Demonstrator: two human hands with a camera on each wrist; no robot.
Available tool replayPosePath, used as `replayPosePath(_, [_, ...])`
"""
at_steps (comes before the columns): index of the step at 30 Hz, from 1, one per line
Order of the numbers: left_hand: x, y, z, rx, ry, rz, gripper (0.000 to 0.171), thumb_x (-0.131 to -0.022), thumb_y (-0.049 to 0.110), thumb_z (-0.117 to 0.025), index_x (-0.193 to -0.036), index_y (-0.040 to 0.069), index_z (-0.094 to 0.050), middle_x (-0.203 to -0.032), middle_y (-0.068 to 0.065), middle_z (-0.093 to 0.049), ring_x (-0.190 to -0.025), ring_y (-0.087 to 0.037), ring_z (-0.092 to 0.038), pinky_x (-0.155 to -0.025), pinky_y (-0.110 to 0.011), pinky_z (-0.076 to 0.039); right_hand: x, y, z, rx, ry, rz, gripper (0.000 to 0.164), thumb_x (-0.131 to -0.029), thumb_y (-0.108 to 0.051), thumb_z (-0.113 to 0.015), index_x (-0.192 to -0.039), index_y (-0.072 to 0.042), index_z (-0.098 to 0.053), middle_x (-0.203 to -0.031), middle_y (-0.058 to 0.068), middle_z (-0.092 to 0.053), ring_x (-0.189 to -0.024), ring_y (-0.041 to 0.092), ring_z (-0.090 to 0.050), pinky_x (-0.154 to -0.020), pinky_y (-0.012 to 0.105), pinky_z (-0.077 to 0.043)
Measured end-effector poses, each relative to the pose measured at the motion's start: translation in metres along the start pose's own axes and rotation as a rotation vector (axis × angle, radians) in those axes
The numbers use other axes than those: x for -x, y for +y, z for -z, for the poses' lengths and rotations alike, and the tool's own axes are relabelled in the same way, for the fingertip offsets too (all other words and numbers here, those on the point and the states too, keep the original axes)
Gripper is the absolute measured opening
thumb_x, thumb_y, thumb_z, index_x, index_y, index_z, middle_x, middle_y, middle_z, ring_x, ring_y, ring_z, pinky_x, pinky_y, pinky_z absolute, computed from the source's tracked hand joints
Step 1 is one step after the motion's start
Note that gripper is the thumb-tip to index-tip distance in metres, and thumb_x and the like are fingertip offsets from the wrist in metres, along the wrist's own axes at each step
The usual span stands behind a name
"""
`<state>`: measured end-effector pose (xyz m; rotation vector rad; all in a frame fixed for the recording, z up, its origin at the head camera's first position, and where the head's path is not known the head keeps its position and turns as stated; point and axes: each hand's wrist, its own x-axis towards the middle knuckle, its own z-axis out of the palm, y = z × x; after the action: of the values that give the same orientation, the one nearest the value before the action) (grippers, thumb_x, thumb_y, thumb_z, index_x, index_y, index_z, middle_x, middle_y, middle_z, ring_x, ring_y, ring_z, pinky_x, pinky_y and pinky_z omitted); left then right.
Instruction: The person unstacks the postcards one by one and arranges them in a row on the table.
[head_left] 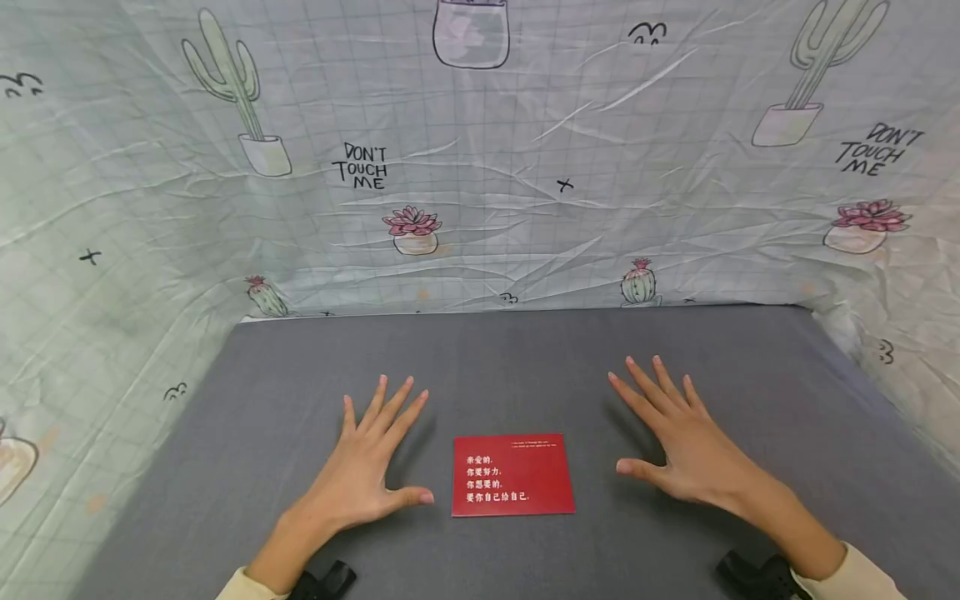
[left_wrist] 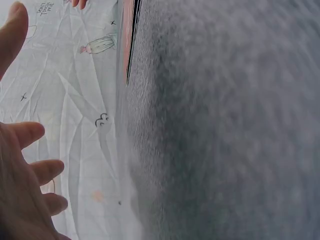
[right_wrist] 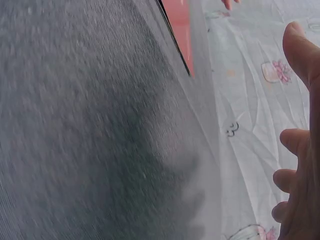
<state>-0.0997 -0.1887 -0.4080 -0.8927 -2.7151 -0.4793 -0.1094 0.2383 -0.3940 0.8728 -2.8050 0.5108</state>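
Observation:
A flat red card (head_left: 517,479) with white printed characters lies on the grey table between the two hands. My left hand (head_left: 375,462) is held to its left, palm down, fingers spread and straight, thumb pointing toward the card without touching it. To the card's right, my right hand (head_left: 678,442) is spread in the same way and holds nothing. Both hands cast shadows on the table. In the left wrist view the card (left_wrist: 128,40) appears edge-on, and in the right wrist view the card's (right_wrist: 180,30) glossy side shows near the top.
The grey tabletop (head_left: 525,367) reaches back to a pale cloth (head_left: 495,167) printed with cacti and words, which hangs behind and along both sides. Black wrist cameras (head_left: 330,579) sit under the wrists, by the cream sleeves.

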Motion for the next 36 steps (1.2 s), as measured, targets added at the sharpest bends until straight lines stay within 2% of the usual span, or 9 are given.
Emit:
replayPosePath(3, [-0.002, 0.003, -0.003, 0.029, 0.017, -0.003, 0.109, -0.072, 0.082, -0.05, -0.154, 0.018, -0.016, -0.159, -0.006, -0.011, -0.144, -0.037, -0.003, -0.096, -0.078, -0.005, -0.001, -0.004, -0.003, -0.022, -0.007, 0.009, 0.097, -0.078, -0.055, -0.07, -0.154, -0.022, -0.02, -0.16, 0.004, -0.008, -0.143, 0.039, -0.001, -0.106, 0.067, -0.005])
replayPosePath(6, [-0.003, 0.006, -0.006, 0.096, 0.022, -0.011, 0.112, -0.071, 0.076, -0.06, -0.154, 0.015, -0.014, -0.159, -0.007, -0.012, -0.144, -0.035, -0.004, -0.104, -0.071, -0.004, -0.001, -0.01, -0.005, -0.062, -0.007, 0.016, 0.098, -0.077, -0.051, -0.073, -0.154, -0.022, -0.02, -0.16, 0.003, -0.009, -0.143, 0.038, -0.002, -0.107, 0.066, -0.007])
replayPosePath(10, [-0.005, 0.012, -0.009, 0.233, 0.021, -0.011, 0.115, -0.069, 0.061, -0.075, -0.154, 0.013, -0.014, -0.158, -0.008, -0.015, -0.144, -0.034, -0.007, -0.112, -0.058, -0.007, -0.003, -0.017, -0.007, -0.132, 0.02, 0.039, 0.098, -0.075, -0.046, -0.076, -0.153, -0.02, -0.023, -0.159, 0.002, -0.013, -0.144, 0.035, -0.004, -0.109, 0.062, -0.009])
replayPosePath(13, [-0.005, 0.017, -0.012, 0.347, 0.009, 0.029, 0.114, -0.068, 0.05, -0.081, -0.154, 0.016, -0.014, -0.158, -0.005, -0.017, -0.144, -0.032, -0.01, -0.112, -0.055, -0.014, -0.004, -0.022, -0.012, -0.197, 0.03, 0.062, 0.097, -0.074, -0.045, -0.077, -0.152, -0.018, -0.026, -0.158, 0.002, -0.017, -0.144, 0.034, -0.007, -0.109, 0.061, -0.013])
replayPosePath(20, [-0.002, 0.025, -0.022, 0.529, -0.042, 0.104, 0.107, -0.07, 0.043, -0.083, -0.153, 0.025, -0.018, -0.157, -0.001, -0.019, -0.144, -0.027, -0.014, -0.106, -0.06, -0.025, -0.007, -0.036, -0.023, -0.326, 0.015, 0.081, 0.094, -0.073, -0.037, -0.079, -0.151, -0.018, -0.03, -0.154, 0.001, -0.027, -0.142, 0.031, -0.018, -0.093, 0.061, -0.041])
replayPosePath(27, [-0.001, 0.028, -0.036, 0.602, -0.094, 0.162, 0.105, -0.068, 0.046, -0.084, -0.151, 0.018, -0.027, -0.156, 0.0, -0.023, -0.143, -0.024, -0.017, -0.107, -0.058, -0.026, -0.01, -0.043, -0.039, -0.388, -0.032, 0.084, 0.09, -0.075, -0.039, -0.077, -0.15, -0.021, -0.03, -0.152, 0.003, -0.03, -0.14, 0.029, -0.021, -0.092, 0.059, -0.042])
replayPosePath(31, [-0.001, 0.03, -0.041, 0.62, -0.144, 0.201, 0.108, -0.065, 0.048, -0.085, -0.152, 0.02, -0.026, -0.157, 0.005, -0.019, -0.143, -0.022, -0.015, -0.106, -0.058, -0.028, -0.011, -0.044, -0.048, -0.426, -0.051, 0.062, 0.087, -0.077, -0.042, -0.076, -0.149, -0.02, -0.032, -0.152, 0.003, -0.031, -0.14, 0.026, -0.022, -0.093, 0.059, -0.042])
replayPosePath(34, [0.0, 0.031, -0.042, 0.612, -0.156, 0.215, 0.109, -0.065, 0.049, -0.085, -0.152, 0.021, -0.026, -0.157, 0.006, -0.018, -0.143, -0.026, -0.015, -0.103, -0.058, -0.033, -0.009, -0.043, -0.054, -0.457, -0.059, 0.043, 0.085, -0.077, -0.043, -0.075, -0.148, -0.019, -0.035, -0.151, 0.001, -0.031, -0.139, 0.023, -0.023, -0.092, 0.058, -0.043])
replayPosePath(36, [0.001, 0.031, -0.042, 0.585, -0.154, 0.197, 0.11, -0.064, 0.051, -0.084, -0.152, 0.02, -0.026, -0.157, 0.005, -0.019, -0.142, -0.028, -0.017, -0.102, -0.058, -0.034, -0.008, -0.043, -0.057, -0.466, -0.066, 0.037, 0.085, -0.077, -0.045, -0.075, -0.148, -0.02, -0.035, -0.151, 0.0, -0.032, -0.14, 0.021, -0.023, -0.093, 0.057, -0.043])
